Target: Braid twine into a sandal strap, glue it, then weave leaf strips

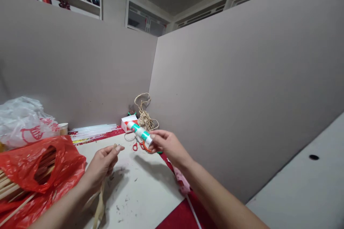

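My right hand is closed around a white tube with green bands, holding it tilted above the white table top. My left hand pinches a thin pale strip between thumb and fingers; the strip hangs down below the palm. The two hands are about a hand's width apart. Red-handled scissors lie on the table just under the tube.
A red plastic bag with wooden sticks sits at the left, a clear bag behind it. A small red and white box, a tangle of twine and clear rods lie by the grey partition walls.
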The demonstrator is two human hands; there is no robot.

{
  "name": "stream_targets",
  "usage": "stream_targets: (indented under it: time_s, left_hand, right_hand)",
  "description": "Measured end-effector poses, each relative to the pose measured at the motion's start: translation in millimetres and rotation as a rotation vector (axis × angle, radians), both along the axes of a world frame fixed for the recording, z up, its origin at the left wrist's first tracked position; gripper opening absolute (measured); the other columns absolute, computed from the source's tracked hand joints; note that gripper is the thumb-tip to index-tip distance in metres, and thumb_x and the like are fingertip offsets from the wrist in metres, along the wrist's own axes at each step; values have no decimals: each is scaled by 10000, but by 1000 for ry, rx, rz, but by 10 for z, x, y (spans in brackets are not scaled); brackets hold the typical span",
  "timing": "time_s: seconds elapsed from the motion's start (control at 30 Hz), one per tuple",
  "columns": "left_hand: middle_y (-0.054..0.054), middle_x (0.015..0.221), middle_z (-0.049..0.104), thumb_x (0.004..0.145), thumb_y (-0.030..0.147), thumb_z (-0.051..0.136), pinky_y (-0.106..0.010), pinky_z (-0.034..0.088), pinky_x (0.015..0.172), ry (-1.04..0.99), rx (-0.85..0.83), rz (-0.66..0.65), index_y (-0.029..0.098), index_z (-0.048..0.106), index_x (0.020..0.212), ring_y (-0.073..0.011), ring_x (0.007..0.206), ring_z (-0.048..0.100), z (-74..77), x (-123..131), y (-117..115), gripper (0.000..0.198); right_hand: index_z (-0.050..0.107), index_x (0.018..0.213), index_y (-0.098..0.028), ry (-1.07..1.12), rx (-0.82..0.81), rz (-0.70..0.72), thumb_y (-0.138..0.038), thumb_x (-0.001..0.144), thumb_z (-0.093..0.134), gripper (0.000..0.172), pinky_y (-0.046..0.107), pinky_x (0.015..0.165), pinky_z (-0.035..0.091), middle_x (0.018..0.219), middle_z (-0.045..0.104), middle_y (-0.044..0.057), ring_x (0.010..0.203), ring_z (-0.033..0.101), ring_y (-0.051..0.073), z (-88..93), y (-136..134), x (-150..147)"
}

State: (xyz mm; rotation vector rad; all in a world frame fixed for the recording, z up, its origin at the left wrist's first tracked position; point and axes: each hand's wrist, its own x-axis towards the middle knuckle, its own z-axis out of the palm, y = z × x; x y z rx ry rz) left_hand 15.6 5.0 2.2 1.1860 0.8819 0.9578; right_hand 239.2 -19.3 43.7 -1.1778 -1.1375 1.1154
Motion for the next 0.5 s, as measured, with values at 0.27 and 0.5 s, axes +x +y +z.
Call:
stream_targets:
  time_s: [0.27,0.5]
  left_hand:
    - [129,469,173,689,510,698,-178,92,386,-77,-110,-68,197,449,670,-37,411,78,26,-12,-20,400]
    - [108,485,234,725,458,654,-172,80,382,-68,-167,-170,174,481,673,-32,414,98,93,-167,79,337]
  right_hand:
    - [653,898,-145,-196,153,115,-317,772,644,214,213,484,458,673,605,-6,553,601,112,-319,-196,-534]
    - [454,1315,-243,33,-13,359,-405,789,655,585,214,490,486,1379,447,139,764,657,136,-176,-70,-360]
